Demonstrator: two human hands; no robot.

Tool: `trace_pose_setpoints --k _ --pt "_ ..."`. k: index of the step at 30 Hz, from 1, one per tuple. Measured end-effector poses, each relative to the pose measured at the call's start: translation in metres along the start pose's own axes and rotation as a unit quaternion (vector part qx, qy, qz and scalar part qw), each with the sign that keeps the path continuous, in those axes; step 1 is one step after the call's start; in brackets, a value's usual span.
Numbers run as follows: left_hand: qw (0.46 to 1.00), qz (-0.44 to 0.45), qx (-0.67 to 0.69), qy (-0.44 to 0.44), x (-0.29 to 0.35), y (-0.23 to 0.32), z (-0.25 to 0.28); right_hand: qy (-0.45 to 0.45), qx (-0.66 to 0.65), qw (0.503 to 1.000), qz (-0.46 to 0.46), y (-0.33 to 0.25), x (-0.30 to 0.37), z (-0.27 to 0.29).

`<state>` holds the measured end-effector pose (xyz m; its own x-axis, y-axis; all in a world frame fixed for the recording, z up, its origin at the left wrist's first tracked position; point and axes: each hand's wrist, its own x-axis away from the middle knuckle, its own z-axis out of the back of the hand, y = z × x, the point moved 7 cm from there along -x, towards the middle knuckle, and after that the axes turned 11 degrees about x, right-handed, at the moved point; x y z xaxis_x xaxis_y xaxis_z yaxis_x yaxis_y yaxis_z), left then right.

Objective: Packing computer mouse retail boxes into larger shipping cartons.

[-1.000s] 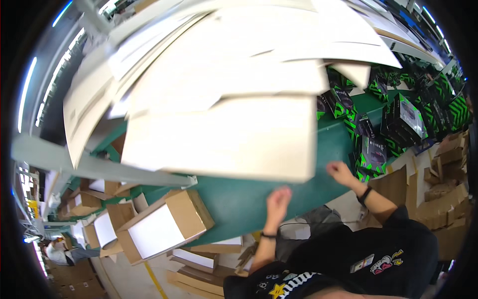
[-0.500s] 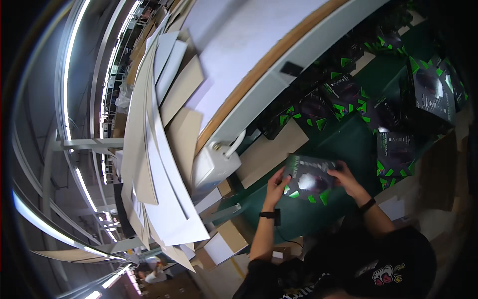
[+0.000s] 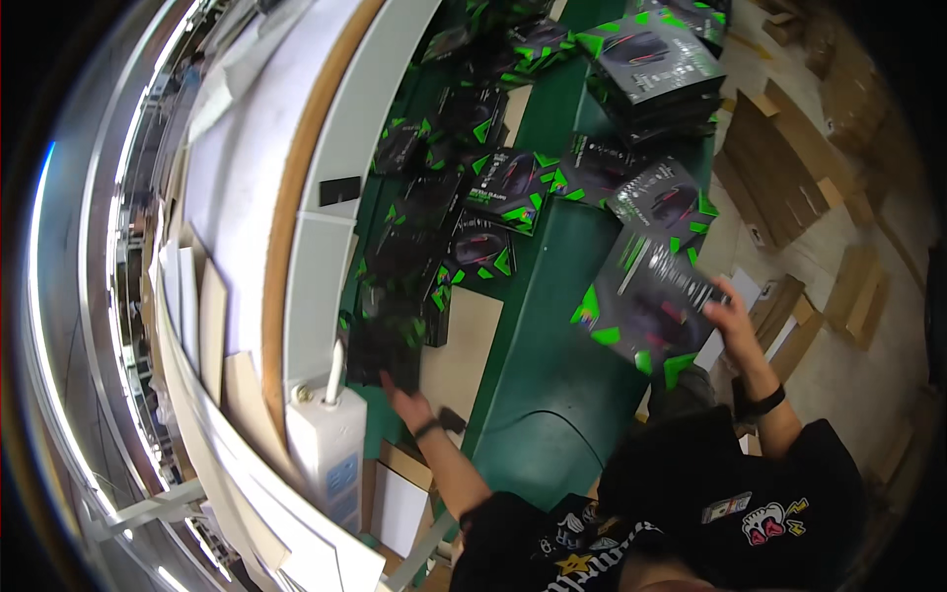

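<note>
Plainly, the right hand (image 3: 728, 314) has its grip clamped on the near-right edge of a large black-and-green box (image 3: 646, 306), held at three o'clock and overlapping the outer edge of the green worktop (image 3: 538, 365). Whether the box's upper corner touches the smaller boxes (image 3: 666, 202) at two o'clock is unclear. Toward seven o'clock, the left hand (image 3: 407, 403) has its fingertips at the lower edge of a dark, blurred box (image 3: 385, 345); I cannot tell whether its grip has closed. That side is tight: a white socket box (image 3: 330, 444) stands near at eight o'clock, and a shelf edge (image 3: 286, 227) runs past ten. Bare worktop lies open around four o'clock, crossed by a thin cable (image 3: 562, 419). More boxes (image 3: 508, 183) crowd twelve o'clock.
</note>
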<state>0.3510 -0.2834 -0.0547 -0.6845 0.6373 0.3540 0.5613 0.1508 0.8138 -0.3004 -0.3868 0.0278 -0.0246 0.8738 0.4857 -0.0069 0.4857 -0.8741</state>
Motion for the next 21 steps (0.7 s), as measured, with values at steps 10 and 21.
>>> trace_pose_setpoints --k 10,21 --pt "0.976 0.153 -0.047 -0.148 0.210 -0.170 -0.238 0.103 0.191 0.975 0.055 -0.037 -0.108 0.034" --pt "0.893 -0.222 -0.372 0.120 -0.087 -0.038 -0.152 0.220 0.144 0.964 0.048 0.008 -0.076 0.082"
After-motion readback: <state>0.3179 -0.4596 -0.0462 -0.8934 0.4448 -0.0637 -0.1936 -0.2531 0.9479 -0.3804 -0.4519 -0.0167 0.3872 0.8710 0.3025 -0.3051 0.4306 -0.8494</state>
